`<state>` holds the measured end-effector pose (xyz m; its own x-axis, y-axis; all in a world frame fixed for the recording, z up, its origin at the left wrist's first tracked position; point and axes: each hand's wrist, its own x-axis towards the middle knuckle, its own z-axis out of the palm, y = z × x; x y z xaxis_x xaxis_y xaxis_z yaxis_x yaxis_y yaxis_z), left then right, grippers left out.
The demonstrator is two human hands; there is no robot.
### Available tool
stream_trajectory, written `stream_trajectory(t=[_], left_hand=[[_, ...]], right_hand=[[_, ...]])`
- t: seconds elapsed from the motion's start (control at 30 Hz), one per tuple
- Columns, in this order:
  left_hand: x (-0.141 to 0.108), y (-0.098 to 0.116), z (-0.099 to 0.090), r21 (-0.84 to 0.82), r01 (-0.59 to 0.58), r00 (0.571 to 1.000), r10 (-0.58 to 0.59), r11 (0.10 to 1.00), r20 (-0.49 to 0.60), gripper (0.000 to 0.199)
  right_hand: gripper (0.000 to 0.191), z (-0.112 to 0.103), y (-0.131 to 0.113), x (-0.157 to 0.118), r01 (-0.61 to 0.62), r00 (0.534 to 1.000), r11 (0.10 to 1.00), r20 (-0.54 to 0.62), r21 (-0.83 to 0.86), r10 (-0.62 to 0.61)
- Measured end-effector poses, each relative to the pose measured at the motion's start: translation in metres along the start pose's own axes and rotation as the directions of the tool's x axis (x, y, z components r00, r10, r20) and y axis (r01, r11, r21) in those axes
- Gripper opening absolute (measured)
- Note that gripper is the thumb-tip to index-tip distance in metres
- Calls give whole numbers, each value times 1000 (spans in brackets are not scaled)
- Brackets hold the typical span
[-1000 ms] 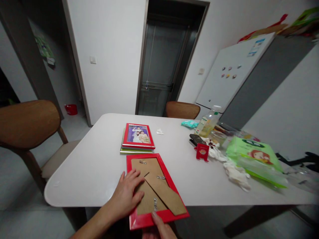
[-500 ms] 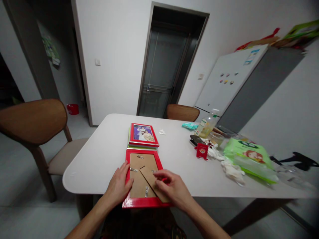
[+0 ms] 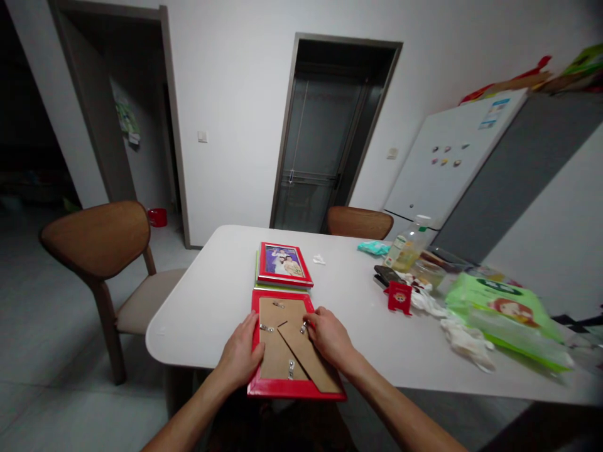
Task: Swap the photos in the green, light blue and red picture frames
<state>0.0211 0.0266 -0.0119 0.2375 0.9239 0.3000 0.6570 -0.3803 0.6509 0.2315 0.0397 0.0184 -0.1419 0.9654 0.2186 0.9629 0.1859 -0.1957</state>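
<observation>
A red picture frame (image 3: 298, 388) lies face down at the table's near edge, showing its brown backing board (image 3: 273, 358) with a stand flap cut into it. Small metal clips sit along the board's sides. My left hand (image 3: 241, 351) is closed over the frame's left side, thumb on top near the board. At the right side, the fingertips of my right hand (image 3: 332, 339) pinch at a metal clip (image 3: 304, 328), partly covering it. Just beyond, a second red picture frame (image 3: 286, 280) with a photo of people rests face up on a green-edged frame (image 3: 257, 267).
On the white table (image 3: 202, 307) stand a bottle (image 3: 409, 248), a green wipes pack (image 3: 509, 311), crumpled tissues (image 3: 466, 344), a dark phone-like object (image 3: 387, 275) and a small red stand (image 3: 399, 297). Wooden chairs (image 3: 97, 238) are at the left and far side.
My right hand has moved from over the stand flap up to the right-hand clip. My left hand stays on the frame's left side. The whole view has shifted slightly.
</observation>
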Motion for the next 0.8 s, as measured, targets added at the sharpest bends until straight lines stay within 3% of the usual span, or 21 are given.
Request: stream_trajectory(t=[0.1, 0.23, 0.37, 0.5, 0.63, 0.73, 0.8], left_hand=[[0, -3, 4, 17, 10, 1000, -10, 1000, -2, 54], [1, -6, 7, 38, 10, 1000, -10, 999, 7, 53], [1, -7, 7, 49, 6, 1000, -7, 999, 17, 54], [1, -7, 7, 45, 13, 1000, -14, 999, 14, 57], [0, -5, 6, 34, 21, 1000, -21, 999, 18, 59], [0, -4, 5, 31, 28, 999, -29, 999, 21, 59], [0, -3, 5, 33, 32, 999, -32, 999, 22, 58]], right_hand=[[24, 3, -21, 8, 71, 997, 995, -45, 74, -68], [23, 17, -57, 18, 177, 982, 955, 22, 237, -188], [20, 31, -72, 23, 169, 985, 951, -20, 258, -169], [20, 34, -69, 25, 157, 988, 949, -35, 272, -153], [28, 18, -54, 19, 139, 990, 939, -24, 316, -139], [27, -3, -32, 7, 168, 969, 907, 103, 387, -223], [35, -15, -19, -4, 188, 912, 887, 262, 421, -317]])
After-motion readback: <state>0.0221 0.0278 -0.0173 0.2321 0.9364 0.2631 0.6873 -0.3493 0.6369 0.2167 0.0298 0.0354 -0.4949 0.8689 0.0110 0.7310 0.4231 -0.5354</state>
